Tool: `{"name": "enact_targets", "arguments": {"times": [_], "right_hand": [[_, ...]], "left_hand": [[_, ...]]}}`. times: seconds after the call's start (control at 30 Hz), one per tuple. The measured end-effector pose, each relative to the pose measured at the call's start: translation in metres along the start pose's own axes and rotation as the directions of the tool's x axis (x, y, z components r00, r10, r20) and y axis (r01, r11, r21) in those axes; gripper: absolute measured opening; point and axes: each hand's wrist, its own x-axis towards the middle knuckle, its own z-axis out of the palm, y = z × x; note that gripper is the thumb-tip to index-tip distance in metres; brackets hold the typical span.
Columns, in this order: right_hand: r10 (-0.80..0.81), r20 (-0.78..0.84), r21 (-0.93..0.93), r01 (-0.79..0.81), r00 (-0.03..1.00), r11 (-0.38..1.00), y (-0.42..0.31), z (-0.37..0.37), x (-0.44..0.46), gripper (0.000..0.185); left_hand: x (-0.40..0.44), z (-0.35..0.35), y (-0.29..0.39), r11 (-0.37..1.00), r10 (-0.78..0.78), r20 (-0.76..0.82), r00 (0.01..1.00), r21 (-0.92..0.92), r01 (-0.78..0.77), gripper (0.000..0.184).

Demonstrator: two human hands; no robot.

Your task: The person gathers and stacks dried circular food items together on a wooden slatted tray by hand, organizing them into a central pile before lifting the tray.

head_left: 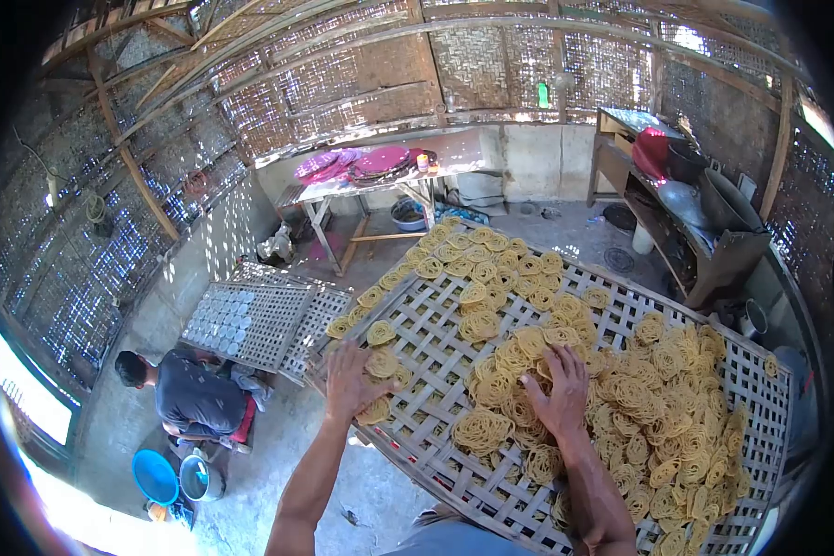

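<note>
A large woven bamboo rack (426, 347) stretches in front of me, bearing many flat yellow noodle coils. At the rack's left edge is my left hand (350, 382), fingers extended and thumb apart, beside a few loose coils (381, 362). My right hand (562, 393) rests on a heap of noodle coils (505, 371) near the middle, its fingers spread over the top ones. Whether either hand grips a single coil is hard to see. A bigger pile of noodle coils (663, 408) covers the right side, and more coils (477, 250) lie along the far end.
To the left, a person (199, 394) crouches by slatted racks (250, 320) holding pale discs. Near them stand a blue basin (155, 477) and a metal pot (200, 478). A table (343, 190) with pink discs is at the back; a wooden bench (653, 208) with basins stands right.
</note>
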Motion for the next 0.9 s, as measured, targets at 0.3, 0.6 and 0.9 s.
{"name": "enact_targets", "arguments": {"times": [0.3, 0.6, 0.9], "right_hand": [[-0.005, 0.006, 0.019, 0.005, 1.0, 1.0, 0.004, 0.002, -0.003, 0.054], [0.001, 0.071, 0.014, -0.002, 0.997, 1.0, 0.0, -0.004, -0.001, 0.055], [-0.102, 0.099, 0.047, 0.098, 0.99, 0.994, -0.023, -0.002, 0.012, 0.03]], "left_hand": [[-0.015, 0.012, 0.081, 0.932, 0.361, 0.205, 0.91, -0.064, -0.356, 0.097], [0.014, 0.023, 0.091, 0.863, 0.372, -0.29, 0.882, -0.241, -0.443, 0.024], [0.058, 0.059, 0.174, 0.752, 0.1, -0.342, 0.934, -0.589, -0.296, 0.019]]}}
